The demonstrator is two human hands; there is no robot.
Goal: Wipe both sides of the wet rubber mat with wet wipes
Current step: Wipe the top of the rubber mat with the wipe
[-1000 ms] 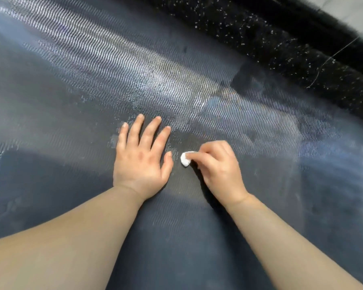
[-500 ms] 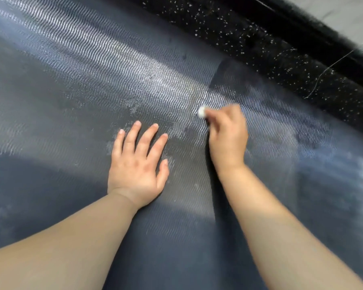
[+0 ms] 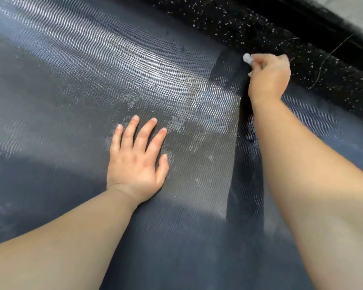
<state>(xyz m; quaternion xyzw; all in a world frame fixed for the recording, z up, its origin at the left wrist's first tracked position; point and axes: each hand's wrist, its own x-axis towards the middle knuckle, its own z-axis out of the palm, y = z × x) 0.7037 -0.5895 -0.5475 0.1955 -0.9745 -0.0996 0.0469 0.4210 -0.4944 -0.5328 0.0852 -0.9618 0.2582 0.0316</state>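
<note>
A dark rubber mat [image 3: 76, 84] with a fine wavy ribbed texture fills most of the view, glistening wet in a broad band across the middle. My left hand [image 3: 137, 160] lies flat on it, fingers spread and straight. My right hand [image 3: 268, 77] is stretched out to the mat's far edge, fingers curled round a small balled-up white wet wipe [image 3: 246, 58] that sticks out at the fingertips. A darker wiped strip runs on the mat from near my right elbow up to that hand.
Beyond the mat's far edge lies a black surface speckled with white flecks [image 3: 260, 24], with a thin thread or crack line on it at the right. A pale floor strip [image 3: 356, 11] shows in the top right corner.
My right hand has slid the wipe away from me, from beside my left thumb up to the mat's far edge. My left hand has stayed pressed flat in place.
</note>
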